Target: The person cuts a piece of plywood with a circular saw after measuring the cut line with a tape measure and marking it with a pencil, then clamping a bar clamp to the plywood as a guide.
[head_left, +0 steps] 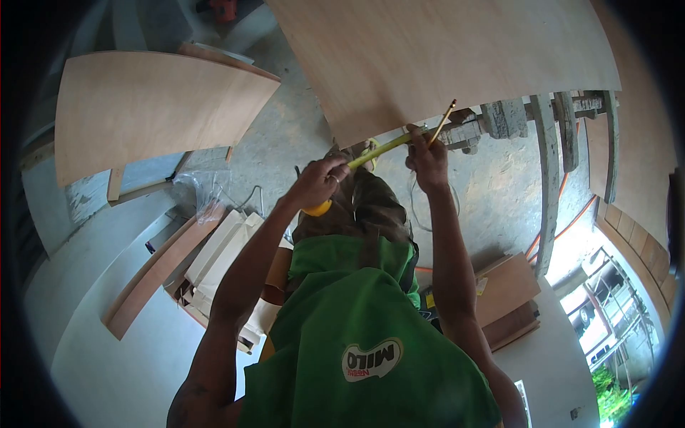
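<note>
My left hand (318,184) is closed around a tape measure (318,209), whose yellow case shows below the fingers. The yellow tape blade (382,150) is drawn out and slants up to my right hand (427,158). My right fingers are closed on the blade's end and also hold a pencil (444,120), its tip pointing up and to the right. Both hands are in front of my legs, close to the near edge of a large plywood sheet (457,57). The exact grip of the right fingertips is too small to make out.
Weathered wooden supports (546,178) stand under the sheet at right. Another plywood panel (157,107) lies at left. Boards and cartons (225,257) are beside me at lower left, with cut wood pieces (506,285) at lower right. An orange cord (564,227) crosses the concrete floor (492,185).
</note>
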The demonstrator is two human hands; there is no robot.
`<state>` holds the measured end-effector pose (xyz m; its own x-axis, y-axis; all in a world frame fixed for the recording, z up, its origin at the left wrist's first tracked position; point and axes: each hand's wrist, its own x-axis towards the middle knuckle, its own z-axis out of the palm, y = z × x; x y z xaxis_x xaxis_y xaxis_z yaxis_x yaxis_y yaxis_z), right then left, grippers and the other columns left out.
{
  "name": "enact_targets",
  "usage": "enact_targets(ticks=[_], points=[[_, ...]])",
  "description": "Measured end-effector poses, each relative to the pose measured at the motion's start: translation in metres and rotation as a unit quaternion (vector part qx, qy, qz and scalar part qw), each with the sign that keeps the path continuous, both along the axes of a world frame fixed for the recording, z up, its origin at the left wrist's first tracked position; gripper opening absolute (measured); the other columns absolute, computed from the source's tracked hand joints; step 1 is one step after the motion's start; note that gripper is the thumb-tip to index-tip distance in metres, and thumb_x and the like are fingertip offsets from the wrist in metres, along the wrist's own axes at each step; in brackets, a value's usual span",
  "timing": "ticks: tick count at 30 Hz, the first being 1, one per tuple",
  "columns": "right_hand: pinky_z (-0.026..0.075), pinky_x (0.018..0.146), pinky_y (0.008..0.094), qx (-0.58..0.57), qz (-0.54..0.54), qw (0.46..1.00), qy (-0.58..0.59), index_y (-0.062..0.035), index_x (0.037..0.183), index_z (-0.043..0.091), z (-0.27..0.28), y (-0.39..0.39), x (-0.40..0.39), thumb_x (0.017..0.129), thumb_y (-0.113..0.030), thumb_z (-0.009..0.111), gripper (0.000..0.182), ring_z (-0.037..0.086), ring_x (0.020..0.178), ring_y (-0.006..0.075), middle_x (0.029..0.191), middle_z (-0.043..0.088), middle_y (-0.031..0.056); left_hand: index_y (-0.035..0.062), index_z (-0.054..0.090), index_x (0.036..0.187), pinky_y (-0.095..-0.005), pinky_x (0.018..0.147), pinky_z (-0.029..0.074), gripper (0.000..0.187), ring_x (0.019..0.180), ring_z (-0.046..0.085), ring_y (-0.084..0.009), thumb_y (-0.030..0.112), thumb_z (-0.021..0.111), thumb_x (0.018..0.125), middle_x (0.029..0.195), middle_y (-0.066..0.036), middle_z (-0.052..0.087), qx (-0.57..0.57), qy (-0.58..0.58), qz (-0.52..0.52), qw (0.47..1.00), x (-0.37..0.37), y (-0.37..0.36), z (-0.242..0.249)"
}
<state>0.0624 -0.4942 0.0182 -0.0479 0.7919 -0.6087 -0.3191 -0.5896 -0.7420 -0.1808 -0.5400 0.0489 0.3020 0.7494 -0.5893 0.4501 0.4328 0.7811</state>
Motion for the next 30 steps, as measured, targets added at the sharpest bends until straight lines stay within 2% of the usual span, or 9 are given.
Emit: enact_targets(ticks=[3,4,5,10,13,16,18,21,30], points=[[0.029,0.04,0.0225,-0.007,-0.039,0.999,0.008,0.0035,0.092,0.061,-0.007,0.0,-0.011,0.089,-0.02,0.06,0.024,0.031,0.043,0.0031,0.053,0.036,-0.0061,-0.0009,0.057,0.088,-0.0269,0.053,0.044,0.021,0.054,0.053,-0.0092,0.018,0.051,0.095,0.064,-0.003,0.054,0.006,0.027,-0.013,1.0,-0.013,0.014,-0.012],[0.031,0.04,0.0219,-0.027,-0.057,0.998,0.001,0.0036,0.09,0.058,-0.006,0.003,-0.012,0.085,-0.018,0.066,0.023,0.035,0.043,0.0037,0.056,0.044,-0.0026,-0.0007,0.057,0.086,-0.0271,0.053,0.044,0.022,0.054,0.052,-0.0092,0.019,0.051,0.094,0.063,-0.003,0.053,-0.022,0.021,-0.009,0.999,-0.015,0.021,-0.013],[0.031,0.04,0.0219,-0.031,-0.056,0.998,-0.002,0.0036,0.09,0.058,-0.006,0.006,-0.015,0.085,-0.018,0.066,0.023,0.035,0.043,0.0037,0.056,0.044,-0.0026,-0.0006,0.057,0.084,-0.0273,0.053,0.044,0.022,0.053,0.051,-0.0092,0.019,0.051,0.094,0.062,-0.003,0.053,-0.051,0.016,-0.005,0.999,-0.017,0.027,-0.014],[0.032,0.038,0.0205,0.011,-0.116,0.982,-0.149,0.0022,0.102,0.055,-0.001,0.014,-0.033,0.081,-0.012,0.071,0.031,0.038,0.046,0.003,0.065,0.049,-0.0024,-0.0005,0.057,0.08,-0.0286,0.051,0.041,0.026,0.051,0.047,-0.0089,0.021,0.053,0.094,0.057,-0.003,0.049,-0.022,0.013,-0.01,1.0,-0.028,0.037,-0.031],[0.035,0.039,0.0203,0.013,-0.088,0.973,-0.213,0.0013,0.101,0.056,-0.01,0.012,-0.036,0.08,-0.014,0.071,0.03,0.041,0.046,0.0042,0.069,0.055,0.0004,-0.0011,0.057,0.079,-0.0294,0.05,0.039,0.027,0.05,0.044,-0.0092,0.022,0.053,0.094,0.054,-0.003,0.047,-0.028,0.031,-0.036,0.998,-0.031,0.038,-0.037],[0.036,0.039,0.0202,0.013,-0.107,0.963,-0.248,0.0008,0.1,0.057,-0.013,0.013,-0.042,0.08,-0.016,0.072,0.029,0.043,0.046,0.005,0.073,0.059,0.0035,-0.0025,0.057,0.076,-0.032,0.05,0.039,0.03,0.049,0.043,-0.0136,0.022,0.054,0.093,0.053,-0.006,0.049,0.044,0.001,-0.012,0.999,-0.027,0.04,-0.04],[0.037,0.04,0.0213,0.013,-0.133,0.955,-0.264,0.0024,0.098,0.058,-0.015,0.013,-0.047,0.08,-0.015,0.072,0.028,0.046,0.047,0.0054,0.07,0.06,0.0038,-0.0036,0.058,0.074,-0.0349,0.051,0.04,0.033,0.048,0.047,-0.0187,0.024,0.056,0.091,0.054,-0.01,0.052,0.117,0.049,-0.024,0.992,-0.024,0.041,-0.042],[0.038,0.042,0.0221,0.007,-0.16,0.947,-0.278,0.004,0.096,0.058,-0.016,0.012,-0.048,0.08,-0.014,0.072,0.027,0.048,0.048,0.0057,0.067,0.062,0.004,-0.0038,0.059,0.073,-0.0359,0.053,0.042,0.035,0.05,0.053,-0.0231,0.026,0.058,0.09,0.058,-0.013,0.057,0.108,0.101,-0.039,0.988,-0.022,0.042,-0.044],[0.042,0.05,0.0217,0.007,-0.138,0.944,-0.299,0.0023,0.097,0.06,-0.025,0.009,-0.042,0.078,-0.014,0.074,0.029,0.051,0.055,0.0055,0.066,0.061,0.0035,-0.0049,0.066,0.091,-0.0305,0.058,0.05,0.032,0.06,0.064,-0.016,0.026,0.057,0.091,0.065,-0.011,0.064,0.041,0.083,-0.019,0.996,-0.022,0.038,-0.056]])
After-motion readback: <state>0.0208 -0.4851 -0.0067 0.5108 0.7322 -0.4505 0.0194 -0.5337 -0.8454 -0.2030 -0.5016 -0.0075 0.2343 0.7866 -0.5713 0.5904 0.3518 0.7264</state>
